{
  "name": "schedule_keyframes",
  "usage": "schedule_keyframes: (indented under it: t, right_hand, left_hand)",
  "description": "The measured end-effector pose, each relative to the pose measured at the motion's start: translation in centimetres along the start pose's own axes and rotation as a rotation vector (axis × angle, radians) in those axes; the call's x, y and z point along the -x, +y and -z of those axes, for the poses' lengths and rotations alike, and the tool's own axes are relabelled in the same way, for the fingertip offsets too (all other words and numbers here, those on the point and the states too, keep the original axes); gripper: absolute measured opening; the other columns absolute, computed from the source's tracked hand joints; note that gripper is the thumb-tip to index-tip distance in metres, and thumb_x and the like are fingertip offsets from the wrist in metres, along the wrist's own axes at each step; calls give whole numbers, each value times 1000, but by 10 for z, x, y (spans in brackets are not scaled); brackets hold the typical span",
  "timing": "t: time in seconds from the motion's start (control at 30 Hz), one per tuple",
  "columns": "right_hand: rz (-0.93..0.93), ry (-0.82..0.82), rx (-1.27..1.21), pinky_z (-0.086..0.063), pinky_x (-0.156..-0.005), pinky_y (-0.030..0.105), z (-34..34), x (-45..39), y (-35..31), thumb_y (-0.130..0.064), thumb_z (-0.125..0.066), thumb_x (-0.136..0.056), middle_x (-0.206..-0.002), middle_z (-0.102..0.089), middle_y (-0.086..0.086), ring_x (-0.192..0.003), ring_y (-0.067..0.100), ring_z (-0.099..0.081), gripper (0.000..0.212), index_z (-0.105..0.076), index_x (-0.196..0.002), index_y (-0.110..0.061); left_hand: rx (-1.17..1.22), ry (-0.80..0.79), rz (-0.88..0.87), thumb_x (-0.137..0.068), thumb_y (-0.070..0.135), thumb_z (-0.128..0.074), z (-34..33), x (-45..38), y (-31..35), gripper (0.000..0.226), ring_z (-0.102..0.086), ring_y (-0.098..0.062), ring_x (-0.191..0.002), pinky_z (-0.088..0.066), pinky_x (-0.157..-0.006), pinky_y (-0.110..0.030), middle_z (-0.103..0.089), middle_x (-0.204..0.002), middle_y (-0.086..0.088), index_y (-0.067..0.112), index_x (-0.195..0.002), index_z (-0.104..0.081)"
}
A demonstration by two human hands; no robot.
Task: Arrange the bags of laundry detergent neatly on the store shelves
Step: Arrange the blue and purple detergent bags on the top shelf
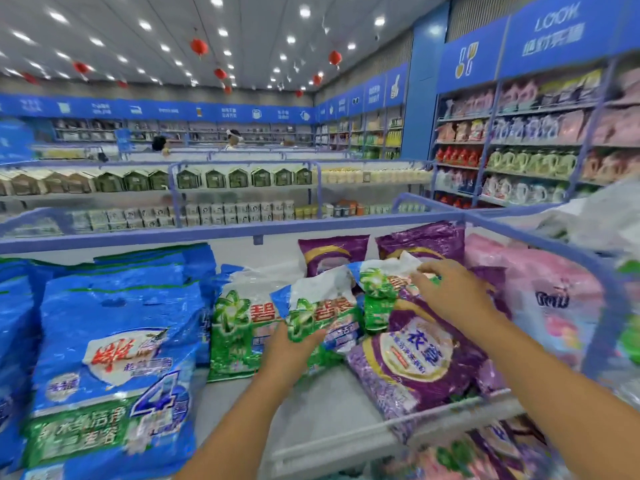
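My left hand (pixel 294 348) grips the lower edge of a green and white detergent bag (pixel 318 313) that stands tilted in the middle of the white shelf (pixel 329 410). My right hand (pixel 446 292) rests on the top of another green and white bag (pixel 379 292) just behind it, fingers curled on its crumpled upper edge. A third green bag (pixel 235 334) leans to the left of these. A purple bag (pixel 412 362) lies slanted below my right hand. Large blue bags (pixel 114 358) stand at the left.
Two purple bags (pixel 332 252) stand at the back of the shelf, and pink bags (pixel 543 299) fill the right side behind a blue rail (pixel 554 244). More purple and pink bags (pixel 485 452) lie on the lower shelf. Stocked aisles and wall shelves (pixel 519 143) stand beyond.
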State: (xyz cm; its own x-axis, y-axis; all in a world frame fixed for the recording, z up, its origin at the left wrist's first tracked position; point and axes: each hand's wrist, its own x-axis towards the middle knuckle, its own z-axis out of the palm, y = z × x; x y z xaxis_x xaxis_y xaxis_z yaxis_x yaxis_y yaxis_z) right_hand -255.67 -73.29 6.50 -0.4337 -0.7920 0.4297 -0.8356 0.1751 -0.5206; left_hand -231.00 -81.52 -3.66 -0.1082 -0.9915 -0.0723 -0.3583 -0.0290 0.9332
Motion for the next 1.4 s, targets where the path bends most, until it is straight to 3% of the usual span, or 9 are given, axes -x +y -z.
schedule_keyframes:
  t: [0.3,0.47,0.57,0.67,0.8,0.97,1.17,1.3,1.4]
  right_hand:
    - [-59,-417,268,-46,-65,31,-14,-83,31,-53,-63,-89,-91,-65,5,-87,26,-62,55,-64,-121,-8]
    - [60,-434,477,-56,-80,35,-35,-94,29,-78,-59,-65,-87,-63,-1,-87,23,-63,77,-60,-117,-21]
    - [32,-394,491,-55,-88,37,-42,-96,27,-64,-68,-73,-98,-64,4,-98,27,-63,69,-60,-122,-16]
    - [-94,-380,457,-45,-105,43,-45,-95,24,-68,-72,-69,-139,-51,19,-127,36,-49,100,-42,-143,-8]
    - [-141,-399,374,-56,-81,36,-44,-103,29,-80,-72,-54,-108,-70,6,-93,25,-66,115,-44,-138,-8]
    - [-260,-373,72,-56,-77,37,-42,-101,37,-52,-92,-57,-99,-69,10,-88,28,-64,78,-65,-115,-6]
    - [-148,-222,-121,-54,-73,45,-32,-91,12,-39,-86,-73,-90,-72,13,-74,27,-64,42,-66,-88,-6]
    - [-44,-49,-366,-53,-86,40,-16,-74,-33,-34,-79,-85,-123,-68,9,-102,28,-64,48,-63,-121,-8]
    - [-52,-11,-667,-54,-81,40,-7,-67,-63,-28,-80,-84,-95,-74,2,-86,24,-67,25,-64,-95,-12]
  left_hand:
    - [160,305,-46,-96,25,-66,-7,5,7,65,-55,-22,-124,-43,-92,-26,-49,-147,-4,7,-151,-39]
    - [152,529,-147,-89,35,-69,37,0,2,17,-68,-28,-98,-55,-87,-44,-70,-100,5,26,-101,-62]
    - [-32,607,-61,-93,40,-64,55,-6,-8,34,-62,-33,-109,-51,-94,-48,-65,-118,-5,24,-120,-52]
    - [-265,643,-172,-90,23,-72,49,-8,-22,89,-35,-33,-142,-34,-116,-47,-29,-158,-13,18,-156,-13]
    - [-707,586,-615,-86,49,-67,30,-3,-28,95,-8,-32,-154,-12,-123,-54,-10,-166,-11,26,-159,-11]
    - [-1024,280,-484,-77,93,-12,18,-13,-65,90,15,-24,-154,9,-116,-59,11,-167,8,50,-156,-6]
    - [-1020,244,-327,-63,94,-3,21,-22,-45,104,41,-26,-143,18,-115,-63,39,-158,9,46,-151,25]
    - [-908,229,-368,-64,96,-5,30,-24,-49,101,38,-18,-145,22,-117,-51,32,-160,15,50,-152,14]
    - [-730,249,-419,-72,92,-2,34,-23,-51,96,24,-10,-150,17,-122,-44,14,-162,21,46,-156,-11]
